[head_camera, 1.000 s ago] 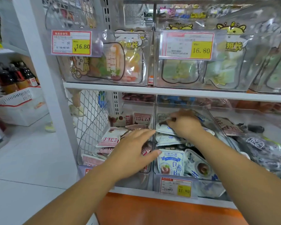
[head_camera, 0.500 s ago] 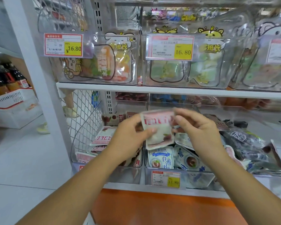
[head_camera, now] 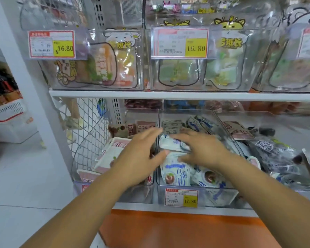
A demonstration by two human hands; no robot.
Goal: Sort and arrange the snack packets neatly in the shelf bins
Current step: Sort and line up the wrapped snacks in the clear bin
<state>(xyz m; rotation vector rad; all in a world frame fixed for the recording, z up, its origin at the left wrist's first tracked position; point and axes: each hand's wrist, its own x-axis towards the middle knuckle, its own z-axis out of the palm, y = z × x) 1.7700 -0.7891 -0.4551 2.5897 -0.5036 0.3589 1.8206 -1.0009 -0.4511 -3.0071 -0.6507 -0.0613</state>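
Two bare forearms are reaching up from the bottom edge over an orange panel (head_camera: 186, 230) below the lower shelf. The left hand (head_camera: 138, 158) is hovering over the divide between the left bin (head_camera: 138, 194) and the middle bin (head_camera: 213, 196), its fingers (head_camera: 150, 133) straight and spread, holding nothing, with the thumb touching a packet. The right hand (head_camera: 204, 151) is lying flat, fingers (head_camera: 179, 136) extended, pressing on the blue-and-white snack packets (head_camera: 175, 172) piled in the middle bin. Pink-and-white packets (head_camera: 115, 151) are lying in the left bin and dark packets (head_camera: 276, 153) in the right bin (head_camera: 293, 187). A price tag (head_camera: 181, 197) is showing 17.80. Above, clear bins of cartoon pouches (head_camera: 225, 65) are sitting on the upper shelf (head_camera: 168, 95).
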